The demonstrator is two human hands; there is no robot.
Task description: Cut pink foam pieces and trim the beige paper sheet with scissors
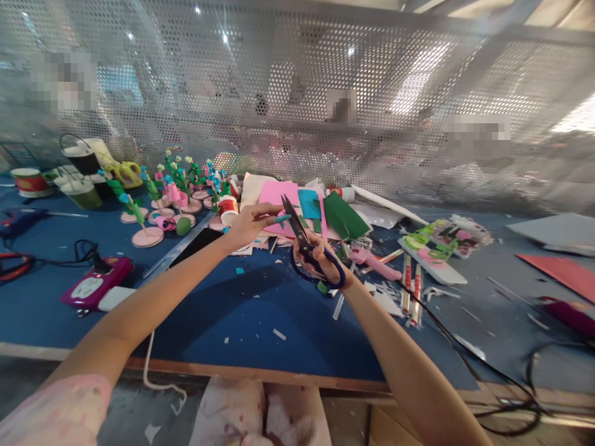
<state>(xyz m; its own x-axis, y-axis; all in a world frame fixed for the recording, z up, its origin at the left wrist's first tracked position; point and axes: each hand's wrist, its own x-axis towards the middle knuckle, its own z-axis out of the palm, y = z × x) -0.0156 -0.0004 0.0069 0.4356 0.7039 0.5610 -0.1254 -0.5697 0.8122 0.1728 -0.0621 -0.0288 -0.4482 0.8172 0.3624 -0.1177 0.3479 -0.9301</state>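
My right hand (320, 257) is closed round the dark blue handles of a pair of scissors (300, 238), whose blades point up and to the left. My left hand (253, 223) pinches a small teal piece of foam (282, 218) right at the blade tips. Both hands hover over the blue table (209, 322), just in front of a pile of pink, teal and green foam sheets (320, 210).
Small foam flowers on pink round bases (162, 198) stand at the back left, beside cups (81, 179) and yellow scissors (125, 173). A pink glue gun (374, 261), glue sticks (411, 288) and a black cable (465, 347) lie to the right. A purple device (95, 285) sits at left. Perforated metal screen behind.
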